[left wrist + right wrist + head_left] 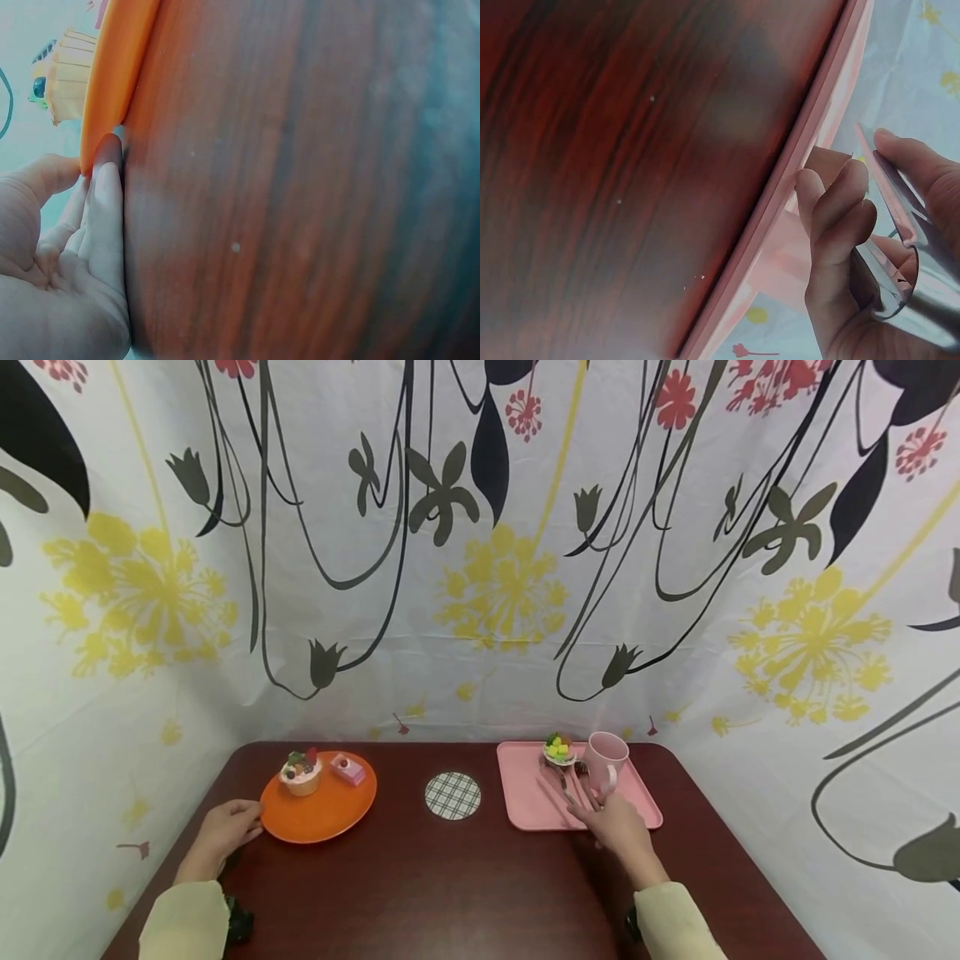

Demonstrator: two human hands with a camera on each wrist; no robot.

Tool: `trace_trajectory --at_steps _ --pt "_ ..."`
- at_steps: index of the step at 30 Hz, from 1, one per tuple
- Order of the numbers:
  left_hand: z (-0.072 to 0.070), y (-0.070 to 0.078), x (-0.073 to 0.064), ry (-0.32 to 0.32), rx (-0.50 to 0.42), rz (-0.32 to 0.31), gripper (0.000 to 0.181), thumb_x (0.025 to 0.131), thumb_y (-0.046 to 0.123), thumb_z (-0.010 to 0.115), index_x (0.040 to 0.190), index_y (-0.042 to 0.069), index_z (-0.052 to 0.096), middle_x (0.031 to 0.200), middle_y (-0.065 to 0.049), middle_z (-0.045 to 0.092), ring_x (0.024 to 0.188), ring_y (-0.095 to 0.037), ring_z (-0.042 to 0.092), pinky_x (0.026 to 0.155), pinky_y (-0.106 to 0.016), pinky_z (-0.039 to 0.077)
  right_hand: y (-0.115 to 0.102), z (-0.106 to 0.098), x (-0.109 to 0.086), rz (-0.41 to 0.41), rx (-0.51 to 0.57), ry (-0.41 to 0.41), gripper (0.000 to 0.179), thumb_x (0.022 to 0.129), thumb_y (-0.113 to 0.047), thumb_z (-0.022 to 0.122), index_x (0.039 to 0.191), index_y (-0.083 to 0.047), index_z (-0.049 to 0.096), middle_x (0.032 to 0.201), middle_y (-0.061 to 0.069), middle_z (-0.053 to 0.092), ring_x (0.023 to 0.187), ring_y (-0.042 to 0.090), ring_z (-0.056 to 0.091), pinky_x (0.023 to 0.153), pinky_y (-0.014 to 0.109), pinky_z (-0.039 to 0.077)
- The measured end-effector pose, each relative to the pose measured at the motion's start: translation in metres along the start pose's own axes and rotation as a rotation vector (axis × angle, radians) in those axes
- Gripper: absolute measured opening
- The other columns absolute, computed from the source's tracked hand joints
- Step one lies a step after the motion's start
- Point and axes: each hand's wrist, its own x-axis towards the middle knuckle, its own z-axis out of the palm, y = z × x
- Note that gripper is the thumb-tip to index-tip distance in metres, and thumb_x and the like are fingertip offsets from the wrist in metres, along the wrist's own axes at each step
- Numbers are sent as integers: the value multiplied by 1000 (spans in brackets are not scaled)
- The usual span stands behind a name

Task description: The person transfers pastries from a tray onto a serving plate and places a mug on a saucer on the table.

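Observation:
My left hand (pixel 227 828) pinches the near left rim of an orange plate (pixel 311 822); in the left wrist view the thumb is at the rim and the fingers lie under it. On the plate sit a fruit-topped cupcake (pixel 302 777) and a small pink cake piece (pixel 347 768). My right hand (pixel 621 827) grips shiny metal tongs (pixel 891 187), whose arms stand apart between thumb and fingers. This hand is over the near edge of a pink tray (pixel 520 777). The tongs' ends are near a small cup of colourful food (pixel 558 750).
A pink mug (pixel 606 750) stands at the tray's back right, close to the right hand. Pink-handled cutlery (pixel 553 797) lies on the tray. A round checked coaster (pixel 453 796) lies between plate and tray. A patterned curtain (pixel 480 685) borders the dark table (pixel 420 893).

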Motion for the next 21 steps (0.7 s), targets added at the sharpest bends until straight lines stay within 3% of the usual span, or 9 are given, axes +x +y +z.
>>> trace_trajectory --at_steps 4,9,21 --pt "1 1 0 3 -8 7 62 113 31 51 149 -19 44 126 -26 65 91 -2 66 80 -21 65 0 -1 4 10 0 -3 52 93 -56 79 73 -12 59 55 7 63 52 22 62 51 34 44" --pt "2 0 0 8 -6 4 61 113 31 51 149 -18 45 125 -24 67 90 -2 66 80 -20 65 0 -1 12 15 20 -8 50 93 -55 80 79 -10 61 57 7 62 52 22 63 50 33 45" --pt "2 2 -2 20 7 11 61 113 31 51 147 -19 45 127 -28 66 90 -3 65 79 -20 65 1 1 29 -6 19 -11 51 94 -54 79 73 -11 60 54 5 60 50 20 59 50 33 43"
